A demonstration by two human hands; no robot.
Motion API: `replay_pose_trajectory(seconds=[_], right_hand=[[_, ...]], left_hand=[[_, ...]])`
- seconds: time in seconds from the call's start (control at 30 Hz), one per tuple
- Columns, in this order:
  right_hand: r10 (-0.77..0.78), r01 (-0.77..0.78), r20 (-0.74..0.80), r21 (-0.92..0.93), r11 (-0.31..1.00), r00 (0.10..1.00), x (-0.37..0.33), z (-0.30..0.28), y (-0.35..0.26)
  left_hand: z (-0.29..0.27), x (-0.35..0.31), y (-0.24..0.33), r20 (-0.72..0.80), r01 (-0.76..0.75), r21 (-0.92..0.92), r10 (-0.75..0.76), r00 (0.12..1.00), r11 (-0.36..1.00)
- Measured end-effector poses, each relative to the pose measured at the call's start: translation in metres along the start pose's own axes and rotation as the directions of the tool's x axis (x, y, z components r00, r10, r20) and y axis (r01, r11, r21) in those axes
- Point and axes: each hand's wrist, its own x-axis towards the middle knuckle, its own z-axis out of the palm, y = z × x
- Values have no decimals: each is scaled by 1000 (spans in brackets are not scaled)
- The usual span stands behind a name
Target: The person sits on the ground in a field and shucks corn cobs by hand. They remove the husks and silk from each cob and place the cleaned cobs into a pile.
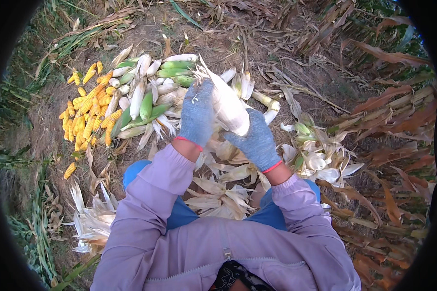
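An ear of corn (224,103) in its pale husk is held up in front of me, tilted, its tip pointing up and left. My left hand (197,110), in a grey-blue knitted glove with a red cuff, is closed at the tip end and a little blurred. My right hand (257,140), gloved the same way, grips the thick lower end. Behind my left hand lies a heap of unhusked ears (143,94), some white and some green. Left of them is a pile of bare yellow cobs (85,114).
Loose husks (223,194) lie between my knees, with more husks (94,218) at the lower left and a husk heap (320,157) at the right. Dry corn stalks (393,140) crowd the right side. One yellow cob (70,170) rests apart on the soil.
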Motion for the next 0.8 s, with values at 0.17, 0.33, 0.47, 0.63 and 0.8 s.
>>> replay_pose_trajectory(seconds=[0.17,0.33,0.47,0.63,0.8], right_hand=[[-12,12,3,10,1000,1000,-1,2,-16],[22,-18,-36,92,996,999,-4,12,-10],[140,-142,30,323,936,990,-3,21,-4],[311,-323,106,471,821,945,-1,24,-9],[48,-35,-20,426,904,999,-8,20,0]], left_hand=[[2,-6,-2,-144,70,-171,-95,985,983],[9,-13,18,191,-301,861,287,939,411],[12,-10,10,68,-72,707,33,997,704],[17,3,-22,53,212,-511,-215,975,833],[20,3,-40,75,198,-493,-185,980,847]])
